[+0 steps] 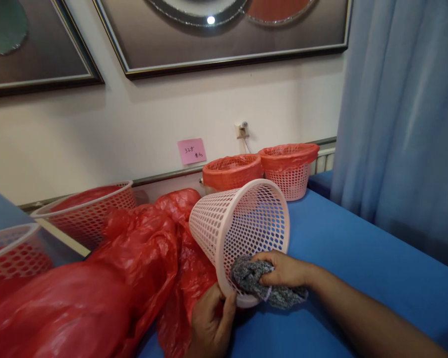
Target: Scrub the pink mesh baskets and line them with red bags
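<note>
A pink perforated plastic wastebasket point(209, 214) lies tilted on its side, its open mouth facing me and to the right. My left hand point(211, 320) is closed on the lower left of its rim, thumb and fingers pinching the edge. Bunched in my right hand point(283, 268) is a grey cloth point(250, 273), pressed at the lower inside of the rim. Part of the cloth hangs out over the blue surface. Red plastic bags point(142, 253) lie heaped to the left, touching the basket's side.
Two baskets lined with red bags, a nearer one point(231, 171) and a farther one point(289, 176), stand behind. More baskets point(123, 199) are at left. Everything rests on a blue surface point(343, 238). A blue curtain point(403, 124) hangs at right; a pink note point(192, 151) is on the wall.
</note>
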`<state>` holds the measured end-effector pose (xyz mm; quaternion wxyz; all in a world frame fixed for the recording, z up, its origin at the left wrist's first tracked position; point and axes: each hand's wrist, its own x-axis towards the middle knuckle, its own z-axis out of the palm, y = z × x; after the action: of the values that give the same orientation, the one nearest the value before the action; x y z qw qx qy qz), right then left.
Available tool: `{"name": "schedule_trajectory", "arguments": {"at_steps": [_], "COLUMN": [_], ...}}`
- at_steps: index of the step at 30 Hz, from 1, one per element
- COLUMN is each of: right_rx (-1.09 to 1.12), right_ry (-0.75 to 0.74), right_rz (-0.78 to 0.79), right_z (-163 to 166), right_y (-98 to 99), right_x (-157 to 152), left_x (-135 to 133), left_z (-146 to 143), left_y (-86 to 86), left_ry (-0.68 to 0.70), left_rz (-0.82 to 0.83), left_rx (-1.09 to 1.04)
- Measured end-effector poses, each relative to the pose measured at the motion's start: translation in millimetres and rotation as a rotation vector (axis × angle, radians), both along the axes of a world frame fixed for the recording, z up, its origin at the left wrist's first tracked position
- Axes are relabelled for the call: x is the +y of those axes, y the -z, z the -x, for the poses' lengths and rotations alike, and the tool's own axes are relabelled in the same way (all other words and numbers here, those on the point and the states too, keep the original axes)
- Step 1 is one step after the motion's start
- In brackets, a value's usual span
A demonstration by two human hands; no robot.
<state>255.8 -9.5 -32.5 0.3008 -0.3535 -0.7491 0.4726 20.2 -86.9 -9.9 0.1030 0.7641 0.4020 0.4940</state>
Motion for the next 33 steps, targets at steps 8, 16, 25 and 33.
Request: {"name": "schedule_trajectory", "arguments": {"at_steps": [8,16,25,33], "right_rx": [-0.586,-0.484,-0.011,0.081], "right_ry": [0.727,0.59,-0.025,0.332], "right_rz": [-0.44,-0.229,0.018,-1.112], "right_z": [-45.7,-39.6,-27.5,31.1], "right_y": [-23.7,-18.2,-8.2,-35.3], "right_x": [9.9,7.0,0.6,-55.9], "left_x": [-2.5,0.8,1.2,3.6], "left_z": [-0.9,-1.3,-1.7,8.3], "left_y": [0.0,-1.9,2.6,32.3], "left_ry": [-0.039,-0.066,-0.166,-0.123], "left_rz": [-0.006,0.047,0.092,0.011], "left_rx": [-0.019,-0.102,-0.095,-0.29]}}
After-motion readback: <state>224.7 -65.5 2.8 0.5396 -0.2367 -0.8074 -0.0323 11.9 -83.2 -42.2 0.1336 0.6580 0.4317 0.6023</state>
